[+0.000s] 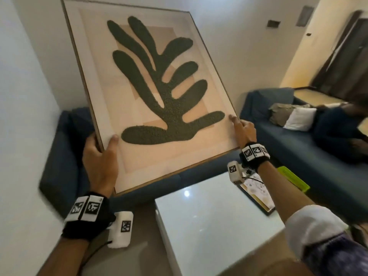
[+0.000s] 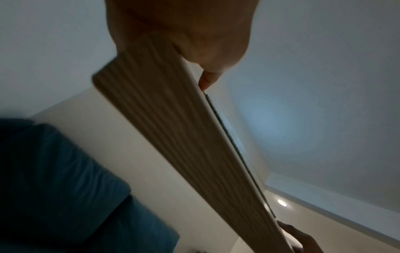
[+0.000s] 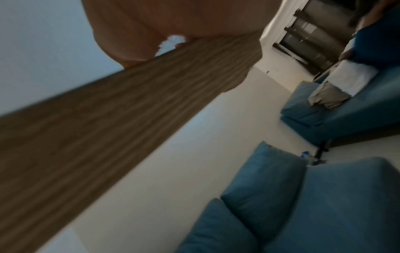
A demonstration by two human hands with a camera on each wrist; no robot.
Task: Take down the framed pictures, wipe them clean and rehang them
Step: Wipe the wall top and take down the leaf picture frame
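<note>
The walls point(image 1: 25, 108) are plain white and fill the left and upper middle of the head view. A dark blue armchair point(image 1: 59, 166) stands in the lower left, against the wall. On the right side a long blue sofa point(image 1: 294, 144) runs along the wall, with a white cushion point(image 1: 299, 118) and a grey cushion point(image 1: 282, 112) on it. A white glossy worktop point(image 1: 215, 226) is in the lower middle and reflects a small round light. In the upper right there is a dark door or window point(image 1: 346, 54), with warm yellow light on the wall beside it. The ceiling point(image 2: 324, 51) is white, with one round lamp point(image 2: 282, 203) in it.
</note>
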